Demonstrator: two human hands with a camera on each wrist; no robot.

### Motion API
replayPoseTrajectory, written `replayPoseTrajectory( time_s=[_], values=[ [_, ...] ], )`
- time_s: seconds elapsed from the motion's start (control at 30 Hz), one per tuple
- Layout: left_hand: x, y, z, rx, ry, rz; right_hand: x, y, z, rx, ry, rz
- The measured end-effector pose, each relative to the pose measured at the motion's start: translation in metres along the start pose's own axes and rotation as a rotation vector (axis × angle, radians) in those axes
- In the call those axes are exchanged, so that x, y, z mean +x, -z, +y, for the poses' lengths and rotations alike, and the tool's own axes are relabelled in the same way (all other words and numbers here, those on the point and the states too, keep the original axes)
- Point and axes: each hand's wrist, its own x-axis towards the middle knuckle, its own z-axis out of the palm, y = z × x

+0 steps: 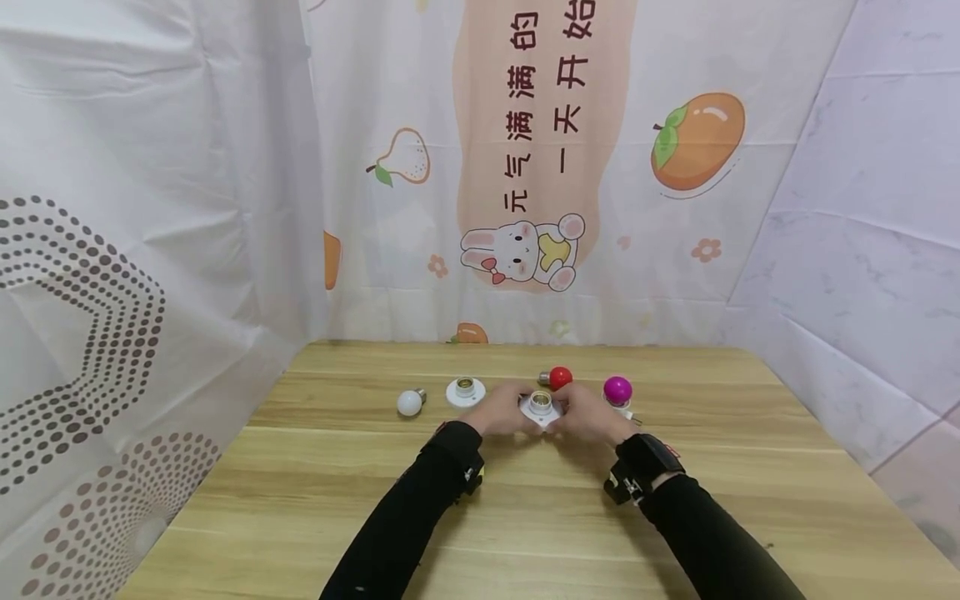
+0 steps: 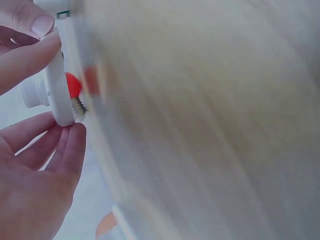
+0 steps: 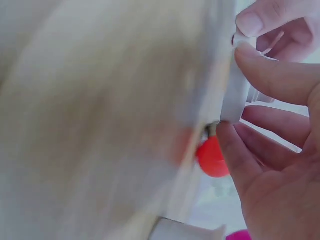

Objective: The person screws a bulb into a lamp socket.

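Both hands hold a white lamp socket on a flat base, its metal-lined opening facing up, close over the wooden table. On its left side, my left hand pinches the base between thumb and fingers. My right hand grips the opposite edge the same way; the thumbs come close together at the near edge in the right wrist view. Behind the socket lies a red bulb, its screw end pointing left. Part of that red bulb also shows beyond the right fingers.
Left of the hands, a second white socket with a round base stands on the table. Further left lies a white bulb. At the right, a magenta bulb sits upright on a white base. Printed curtains hang behind the table.
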Motion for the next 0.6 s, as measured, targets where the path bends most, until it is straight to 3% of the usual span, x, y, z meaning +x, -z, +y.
replayPoseTrajectory(
  time_s=[0.3, 0.6],
  values=[
    [-0.013, 0.018, 0.008, -0.097, -0.083, 0.096, -0.006, 0.018, -0.007, 0.079, 0.062, 0.061],
    [-0.033, 0.033, 0.021, -0.254, -0.089, 0.178, -0.018, 0.032, -0.026, 0.215, 0.087, 0.096]
  ],
)
